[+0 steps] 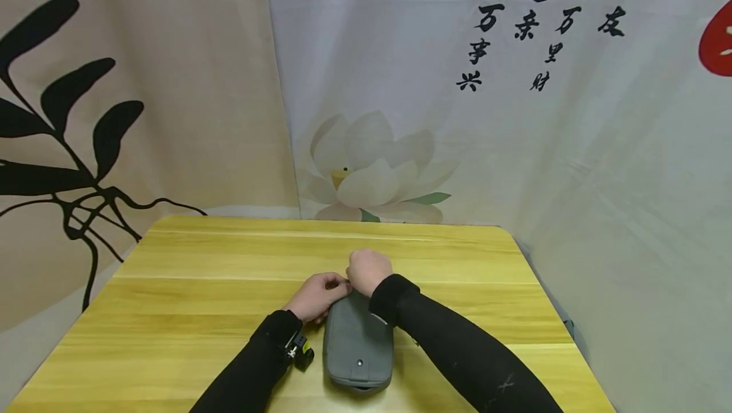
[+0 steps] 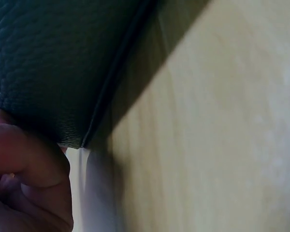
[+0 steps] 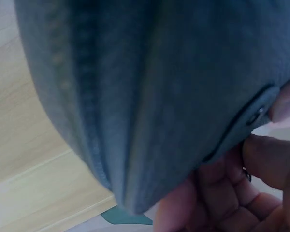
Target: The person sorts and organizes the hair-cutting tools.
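Note:
A grey pebbled-leather zip pouch [image 1: 359,337] lies lengthwise on the wooden table, with a round metal snap on its near end. At the pouch's far left corner, my left hand [image 1: 320,295] pinches the edge. My right hand [image 1: 368,270] is curled at the far end, right beside the left fingertips. Up close in the right wrist view, a seam or zip line runs down the pouch's side, and a small tab [image 3: 246,121] with a metal stud sits by the fingers. The right fingers [image 3: 222,193] touch the pouch under that tab, around a small dark metal piece.
The yellow wood-grain table [image 1: 229,260] has rounded far corners. Printed cloth [image 1: 389,82] with a lotus and dark characters hangs behind it, and dark leaf shapes [image 1: 74,95] stand at the left. A small black device [image 1: 300,349] is strapped at the left wrist.

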`<action>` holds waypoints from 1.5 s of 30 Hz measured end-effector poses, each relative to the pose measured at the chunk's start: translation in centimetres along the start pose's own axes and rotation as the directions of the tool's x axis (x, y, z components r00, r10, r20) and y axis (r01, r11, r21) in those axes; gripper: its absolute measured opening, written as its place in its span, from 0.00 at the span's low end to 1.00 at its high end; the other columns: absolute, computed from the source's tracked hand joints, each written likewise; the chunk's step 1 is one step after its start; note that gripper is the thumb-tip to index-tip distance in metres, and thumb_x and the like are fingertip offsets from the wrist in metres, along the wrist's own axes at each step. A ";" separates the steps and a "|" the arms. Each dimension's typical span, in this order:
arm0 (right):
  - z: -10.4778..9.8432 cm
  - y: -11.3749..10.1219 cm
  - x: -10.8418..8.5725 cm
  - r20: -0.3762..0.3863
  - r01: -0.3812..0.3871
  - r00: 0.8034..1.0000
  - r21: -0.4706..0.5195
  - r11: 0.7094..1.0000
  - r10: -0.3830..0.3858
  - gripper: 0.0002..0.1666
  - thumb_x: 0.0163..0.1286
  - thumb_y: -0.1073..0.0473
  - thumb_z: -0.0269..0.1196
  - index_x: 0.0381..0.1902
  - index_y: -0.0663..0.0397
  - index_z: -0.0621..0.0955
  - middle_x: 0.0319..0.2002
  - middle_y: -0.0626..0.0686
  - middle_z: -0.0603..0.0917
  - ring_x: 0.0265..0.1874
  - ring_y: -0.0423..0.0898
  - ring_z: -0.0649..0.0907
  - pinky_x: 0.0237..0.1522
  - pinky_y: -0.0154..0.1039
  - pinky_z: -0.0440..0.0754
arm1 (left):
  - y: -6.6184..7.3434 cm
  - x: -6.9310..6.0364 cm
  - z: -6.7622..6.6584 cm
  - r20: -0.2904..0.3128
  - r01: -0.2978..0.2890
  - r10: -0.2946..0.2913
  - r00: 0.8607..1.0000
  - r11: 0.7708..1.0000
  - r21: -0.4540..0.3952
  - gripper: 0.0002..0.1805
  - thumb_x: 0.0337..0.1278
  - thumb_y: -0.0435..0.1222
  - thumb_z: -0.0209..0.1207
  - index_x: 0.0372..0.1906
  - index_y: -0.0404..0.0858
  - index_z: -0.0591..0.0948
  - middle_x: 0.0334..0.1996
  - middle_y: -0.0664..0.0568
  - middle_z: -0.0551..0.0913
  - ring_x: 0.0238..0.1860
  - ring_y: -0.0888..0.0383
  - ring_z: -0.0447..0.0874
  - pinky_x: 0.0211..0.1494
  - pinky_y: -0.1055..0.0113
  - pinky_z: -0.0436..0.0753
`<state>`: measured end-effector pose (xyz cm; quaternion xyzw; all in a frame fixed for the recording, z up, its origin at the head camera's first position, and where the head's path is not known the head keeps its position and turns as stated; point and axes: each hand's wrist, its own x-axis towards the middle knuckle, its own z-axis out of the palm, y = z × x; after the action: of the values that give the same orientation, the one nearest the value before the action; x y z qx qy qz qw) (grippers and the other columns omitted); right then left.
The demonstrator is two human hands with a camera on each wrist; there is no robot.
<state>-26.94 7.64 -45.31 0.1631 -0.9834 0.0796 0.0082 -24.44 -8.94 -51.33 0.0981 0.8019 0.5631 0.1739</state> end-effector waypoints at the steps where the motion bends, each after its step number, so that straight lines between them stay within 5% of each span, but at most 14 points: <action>1: -0.1 0.1 0.0 0.004 -0.008 1.000 0.011 1.000 0.008 0.31 0.78 0.58 0.65 0.13 0.47 0.67 0.14 0.44 0.57 0.13 0.41 0.62 0.15 0.35 0.57 | 0.0 0.0 0.0 -0.002 0.002 -0.002 1.000 1.000 0.001 0.20 0.74 0.55 0.63 0.52 0.43 0.87 0.23 0.54 0.77 0.13 0.59 0.64 0.17 0.66 0.70; 17: -0.1 0.3 -0.3 0.005 -0.127 0.992 0.032 0.991 0.126 0.33 0.77 0.61 0.63 0.11 0.46 0.65 0.13 0.46 0.59 0.12 0.43 0.63 0.15 0.38 0.59 | 0.8 -0.2 0.4 -0.025 0.028 -0.028 0.999 1.000 0.003 0.16 0.76 0.49 0.63 0.48 0.41 0.87 0.22 0.54 0.77 0.13 0.60 0.64 0.17 0.67 0.69; 26: -1.1 3.3 -1.4 0.055 -0.166 0.985 0.045 0.985 0.164 0.32 0.78 0.61 0.62 0.11 0.47 0.67 0.13 0.46 0.62 0.14 0.43 0.65 0.17 0.38 0.62 | 0.8 -0.4 0.4 -0.045 0.045 -0.047 0.998 0.998 -0.043 0.14 0.76 0.46 0.62 0.46 0.38 0.86 0.16 0.55 0.71 0.13 0.60 0.63 0.17 0.66 0.69; 32: -1.2 5.6 -1.9 0.127 -0.208 0.974 0.147 0.967 0.190 0.33 0.79 0.59 0.61 0.10 0.47 0.64 0.13 0.44 0.60 0.15 0.43 0.63 0.19 0.37 0.60 | 0.9 -0.6 0.4 -0.063 0.060 -0.062 0.996 0.998 -0.034 0.14 0.77 0.47 0.62 0.45 0.39 0.86 0.16 0.55 0.71 0.12 0.60 0.62 0.17 0.66 0.69; 42: 0.1 6.9 -2.1 0.094 -0.156 0.986 0.269 0.950 0.136 0.30 0.78 0.60 0.60 0.13 0.49 0.67 0.14 0.45 0.61 0.15 0.43 0.63 0.21 0.36 0.60 | 0.7 -0.5 0.5 -0.063 0.082 -0.085 0.994 0.995 -0.049 0.14 0.77 0.47 0.62 0.47 0.39 0.86 0.17 0.55 0.72 0.13 0.59 0.63 0.17 0.67 0.70; 45: 0.2 7.1 -2.2 0.108 -0.145 0.988 0.350 0.925 0.114 0.19 0.81 0.60 0.58 0.26 0.58 0.78 0.19 0.46 0.68 0.18 0.42 0.67 0.25 0.35 0.63 | 0.7 -0.4 0.4 -0.060 0.090 -0.094 0.994 0.994 -0.062 0.14 0.77 0.47 0.62 0.47 0.39 0.85 0.17 0.55 0.71 0.13 0.59 0.63 0.17 0.67 0.70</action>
<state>-27.15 14.98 -46.72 0.0999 -0.9606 0.2500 -0.0689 -23.97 -8.46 -50.76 0.0380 0.7936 0.5808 0.1773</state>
